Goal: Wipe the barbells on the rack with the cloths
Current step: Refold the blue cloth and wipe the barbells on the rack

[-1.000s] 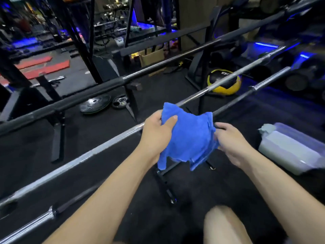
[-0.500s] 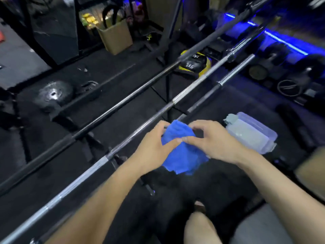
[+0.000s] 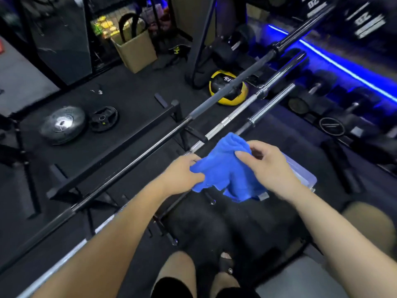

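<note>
Currently both hands grip the blue cloth (image 3: 225, 171): left hand (image 3: 182, 175) pinches its left edge, right hand (image 3: 268, 168) pinches the top right, fingers curled. Cloth hangs bunched over the chrome barbell (image 3: 234, 117), which runs near-left to far-right on the rack. Black barbell (image 3: 133, 158) lies parallel on the far side. Clear plastic box (image 3: 305, 175) sits just right, behind the right hand.

Floor (image 3: 137, 87): dark rubber matting.
On floor: two weight plates (image 3: 62, 124), yellow-black medicine ball (image 3: 228, 97), cardboard box (image 3: 137, 54), clear plastic tub (image 3: 305, 179).
Rack (image 3: 111, 155): carries barbells (image 3: 225, 121).
</note>
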